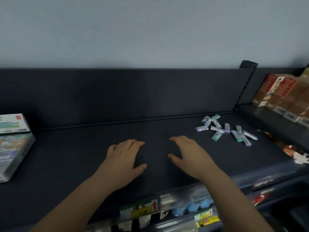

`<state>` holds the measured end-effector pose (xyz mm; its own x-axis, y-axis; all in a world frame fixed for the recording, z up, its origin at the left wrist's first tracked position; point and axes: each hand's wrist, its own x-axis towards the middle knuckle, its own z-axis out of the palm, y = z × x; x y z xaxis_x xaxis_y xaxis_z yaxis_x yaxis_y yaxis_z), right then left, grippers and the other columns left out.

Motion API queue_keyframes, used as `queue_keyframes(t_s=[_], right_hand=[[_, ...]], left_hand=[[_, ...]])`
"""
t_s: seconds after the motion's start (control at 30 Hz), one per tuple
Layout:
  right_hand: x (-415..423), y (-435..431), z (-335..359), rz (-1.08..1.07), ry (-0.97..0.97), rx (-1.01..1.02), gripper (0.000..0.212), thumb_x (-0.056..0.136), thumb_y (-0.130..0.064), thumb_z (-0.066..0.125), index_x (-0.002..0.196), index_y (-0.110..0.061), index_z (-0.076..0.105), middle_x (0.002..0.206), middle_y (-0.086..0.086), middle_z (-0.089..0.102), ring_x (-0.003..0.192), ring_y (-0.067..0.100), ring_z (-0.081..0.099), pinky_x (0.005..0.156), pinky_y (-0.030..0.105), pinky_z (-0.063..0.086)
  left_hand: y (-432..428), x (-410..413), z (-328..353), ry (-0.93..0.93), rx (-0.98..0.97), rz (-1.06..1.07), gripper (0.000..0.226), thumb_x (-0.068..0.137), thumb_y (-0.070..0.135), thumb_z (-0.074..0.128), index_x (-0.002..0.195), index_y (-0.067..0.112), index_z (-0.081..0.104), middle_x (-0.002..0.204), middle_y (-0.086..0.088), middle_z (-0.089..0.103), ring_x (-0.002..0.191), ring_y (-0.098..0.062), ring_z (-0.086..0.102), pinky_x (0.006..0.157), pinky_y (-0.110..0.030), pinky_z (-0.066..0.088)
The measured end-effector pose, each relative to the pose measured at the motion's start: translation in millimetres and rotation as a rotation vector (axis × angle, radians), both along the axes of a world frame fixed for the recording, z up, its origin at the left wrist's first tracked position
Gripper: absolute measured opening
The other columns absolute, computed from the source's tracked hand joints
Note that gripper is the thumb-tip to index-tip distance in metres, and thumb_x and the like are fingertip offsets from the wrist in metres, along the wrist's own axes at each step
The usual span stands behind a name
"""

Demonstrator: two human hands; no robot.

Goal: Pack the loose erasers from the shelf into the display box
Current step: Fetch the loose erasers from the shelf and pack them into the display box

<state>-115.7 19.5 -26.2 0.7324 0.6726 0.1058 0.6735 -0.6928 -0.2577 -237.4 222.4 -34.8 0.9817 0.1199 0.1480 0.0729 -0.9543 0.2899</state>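
Head view: both hands flat, palms down on dark shelf [83, 148], left hand [123, 158] and right hand [189, 156] with fingers spread, empty; loose erasers [225, 130] scattered beyond right fingertips, well apart; display box [13, 144] far left of left fingers, at frame edge

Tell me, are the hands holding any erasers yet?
No, nothing is held. The left hand and right hand are both open and empty over the dark shelf. The loose erasers lie untouched off to the right.
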Motion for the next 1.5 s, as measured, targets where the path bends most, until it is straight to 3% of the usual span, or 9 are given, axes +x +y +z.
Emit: queue_keyframes(t_s=[0.47,0.87,1.1,1.23,1.37,1.5], right_hand=[[44,-36,-10,-0.174,-0.009,0.027,0.056,0.092,-0.044,0.052,0.143,-0.028,0.034,0.141,-0.007,0.041,0.123,0.021,0.043,0.099,0.040,0.042],[108,-108,-17,-0.201,-0.014,0.130,0.049,0.091,-0.042,0.055,0.136,-0.028,0.043,0.135,-0.008,0.046,0.121,0.019,0.047,0.097,0.040,0.045],[171,-177,-19,-0.346,-0.082,-0.091,0.047,0.091,-0.051,0.048,0.134,-0.034,0.039,0.138,-0.008,0.042,0.127,0.022,0.040,0.101,0.045,0.033],[195,-193,-23,-0.274,-0.087,-0.184,0.045,0.090,-0.054,0.047,0.130,-0.033,0.043,0.137,-0.004,0.042,0.125,0.024,0.039,0.103,0.046,0.027],[204,-201,-26,-0.150,-0.077,-0.130,0.047,0.090,-0.057,0.047,0.134,-0.041,0.042,0.135,-0.012,0.040,0.125,0.019,0.033,0.106,0.043,0.018],[210,-204,-25,-0.023,-0.017,-0.081,0.041,0.093,-0.040,0.051,0.132,-0.043,0.042,0.133,-0.017,0.043,0.125,0.015,0.035,0.103,0.038,0.014]], left_hand=[[-37,71,3,0.034,-0.136,-0.177,0.062,0.087,0.059,0.049,0.141,0.042,0.024,0.140,0.025,0.031,0.127,0.003,0.032,0.114,-0.032,0.016],[-115,135,6,-0.001,0.046,-0.241,0.061,0.090,0.057,0.045,0.143,0.038,0.022,0.142,0.022,0.028,0.131,0.002,0.027,0.113,-0.030,0.012],[-199,204,0,-0.029,0.055,-0.194,0.059,0.088,0.054,0.049,0.141,0.036,0.030,0.139,0.016,0.036,0.131,-0.005,0.032,0.110,-0.032,0.015],[-232,238,-9,0.029,0.059,-0.125,0.058,0.088,0.053,0.050,0.140,0.035,0.033,0.137,0.012,0.041,0.128,-0.010,0.037,0.107,-0.034,0.021],[-246,250,-16,0.138,0.093,-0.059,0.055,0.087,0.054,0.050,0.137,0.032,0.040,0.135,0.006,0.038,0.124,-0.017,0.040,0.106,-0.038,0.028],[-243,245,-11,0.209,-0.008,-0.041,0.052,0.087,0.051,0.055,0.135,0.034,0.043,0.127,0.007,0.036,0.109,-0.015,0.051,0.095,-0.032,0.045]])
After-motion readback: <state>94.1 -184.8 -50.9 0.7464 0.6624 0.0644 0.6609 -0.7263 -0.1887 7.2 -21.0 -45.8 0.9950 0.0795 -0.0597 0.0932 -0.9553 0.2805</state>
